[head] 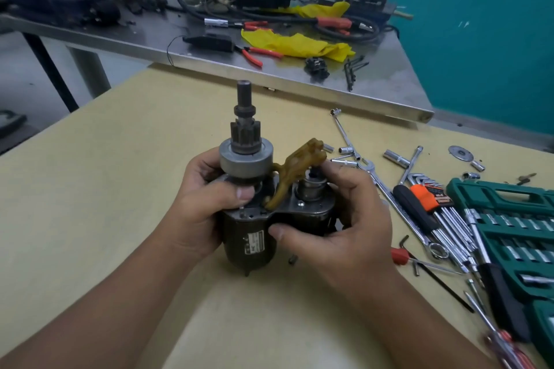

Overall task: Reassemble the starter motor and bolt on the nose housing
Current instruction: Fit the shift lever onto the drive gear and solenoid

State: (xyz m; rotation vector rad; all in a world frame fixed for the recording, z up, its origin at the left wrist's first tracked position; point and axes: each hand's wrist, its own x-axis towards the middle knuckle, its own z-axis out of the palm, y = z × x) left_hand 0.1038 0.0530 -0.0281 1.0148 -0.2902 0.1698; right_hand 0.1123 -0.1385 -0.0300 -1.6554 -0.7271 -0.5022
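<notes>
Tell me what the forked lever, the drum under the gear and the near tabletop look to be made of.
Forked lever: amber, slightly translucent, probably moulded plastic. Drum: bare grey metal, dull brushed sheen. Tabletop: matte pale yellow board, maybe laminate or painted wood; unclear which.

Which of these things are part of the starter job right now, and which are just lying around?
In the job:
starter motor
pinion drive
shift fork
left hand
right hand

Lying about:
yellow rag
red-handled pliers
hex key set
green socket case
</notes>
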